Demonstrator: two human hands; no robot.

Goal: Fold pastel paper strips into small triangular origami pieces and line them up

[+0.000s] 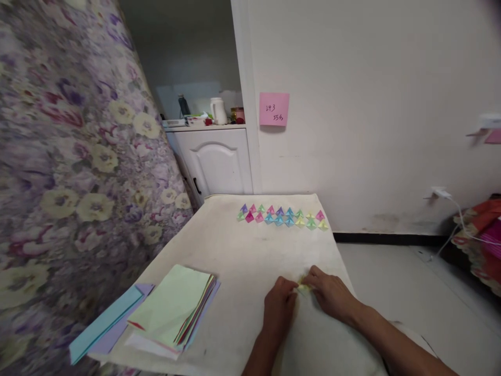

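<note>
Near the front right of the cloth-covered table, a small pale yellow folded paper (303, 288) is between my two hands. My left hand (280, 303) pinches its left side with the fingers closed. On its right side, my right hand (327, 292) grips the paper with thumb and fingers together. The fingers cover part of the paper, so its full shape is hidden. Two rows of small folded paper pieces (279, 220) in pink, blue, purple, green and yellow stand towards the far edge of the table.
A stack of coloured paper sheets (174, 303) lies at the table's left, with blue and purple strips (107, 324) beside it. A floral curtain (78, 156) hangs along the left. Behind the table are a white cabinet (215, 162) and a wall with a pink note (274, 109).
</note>
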